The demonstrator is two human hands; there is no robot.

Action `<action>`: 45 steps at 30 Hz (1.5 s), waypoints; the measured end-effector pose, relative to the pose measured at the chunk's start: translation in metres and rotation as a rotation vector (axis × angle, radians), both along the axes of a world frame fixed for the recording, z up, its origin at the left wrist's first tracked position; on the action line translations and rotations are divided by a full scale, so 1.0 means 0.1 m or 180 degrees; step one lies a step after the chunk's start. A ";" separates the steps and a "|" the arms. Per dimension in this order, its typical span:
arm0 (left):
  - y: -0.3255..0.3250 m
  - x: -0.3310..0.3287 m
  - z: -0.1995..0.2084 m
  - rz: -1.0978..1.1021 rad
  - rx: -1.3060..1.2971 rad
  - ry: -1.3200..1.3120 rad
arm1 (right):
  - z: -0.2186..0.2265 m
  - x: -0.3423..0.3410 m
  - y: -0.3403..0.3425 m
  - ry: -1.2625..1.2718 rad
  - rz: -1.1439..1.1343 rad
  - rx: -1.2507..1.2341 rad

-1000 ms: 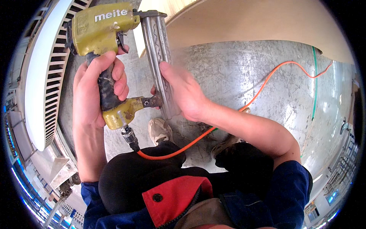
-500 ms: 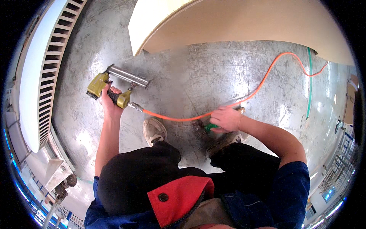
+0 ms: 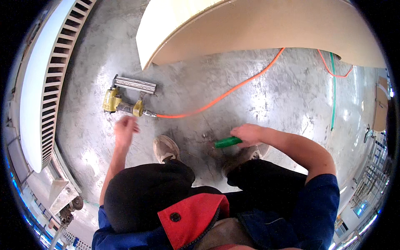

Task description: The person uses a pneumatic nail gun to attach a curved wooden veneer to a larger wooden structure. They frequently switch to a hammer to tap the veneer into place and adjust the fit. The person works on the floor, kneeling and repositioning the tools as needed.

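A scuffed grey concrete floor (image 3: 187,83) spreads under everything. Across its far side stands a large curved tan board piece (image 3: 250,33) with a pale top; along the left runs a long white-faced piece with a slatted wooden edge (image 3: 37,91). A thin orange air hose (image 3: 239,86) curves from beneath the board to the yellow nail gun with a silver metal magazine (image 3: 125,107), which lies on the floor at front left. Judging by this, laying the gun aside is done, while work with the green tool has not begun: it meets neither piece.

The left hand (image 3: 125,131) is slightly blurred, its fingers loosely half-curled and seemingly empty, just short of the gun's handle with no contact visible. The right hand's fingers close around a smooth green rod-shaped handle (image 3: 228,142), one end protruding leftward; its other end is hidden.
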State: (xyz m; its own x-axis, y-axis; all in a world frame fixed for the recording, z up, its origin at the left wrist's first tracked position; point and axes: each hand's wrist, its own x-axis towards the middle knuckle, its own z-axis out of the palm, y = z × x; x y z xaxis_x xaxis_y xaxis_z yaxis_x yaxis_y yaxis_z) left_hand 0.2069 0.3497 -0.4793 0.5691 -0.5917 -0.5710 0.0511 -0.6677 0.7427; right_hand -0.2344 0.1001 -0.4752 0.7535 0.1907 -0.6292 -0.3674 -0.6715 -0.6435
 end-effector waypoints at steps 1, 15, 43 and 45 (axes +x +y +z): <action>-0.04 -0.16 0.17 -0.0477 -0.0099 0.0883 | 0.10 0.09 0.02 0.0054 -0.0172 0.0154; -1.33 -1.01 1.25 -0.0723 -0.2146 0.0668 | 0.98 2.16 0.70 -0.3010 -0.3863 0.0582; -1.98 -0.73 1.73 -0.0267 -0.1854 -0.0093 | 0.92 -0.53 -0.30 0.0633 -0.1265 -0.0136; -2.09 -0.78 2.02 -0.0142 -0.1685 -0.0105 | 0.96 -0.48 -0.29 0.0758 -0.1429 0.0164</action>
State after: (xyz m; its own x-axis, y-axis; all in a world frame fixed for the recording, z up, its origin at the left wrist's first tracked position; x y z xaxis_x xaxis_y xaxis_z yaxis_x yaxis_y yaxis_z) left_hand 0.1291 0.1408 -0.2775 0.5495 -0.8180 -0.1700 0.0021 -0.2021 0.9794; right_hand -0.2823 0.0707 -0.3797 0.6051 -0.0837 -0.7917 -0.7529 -0.3834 -0.5349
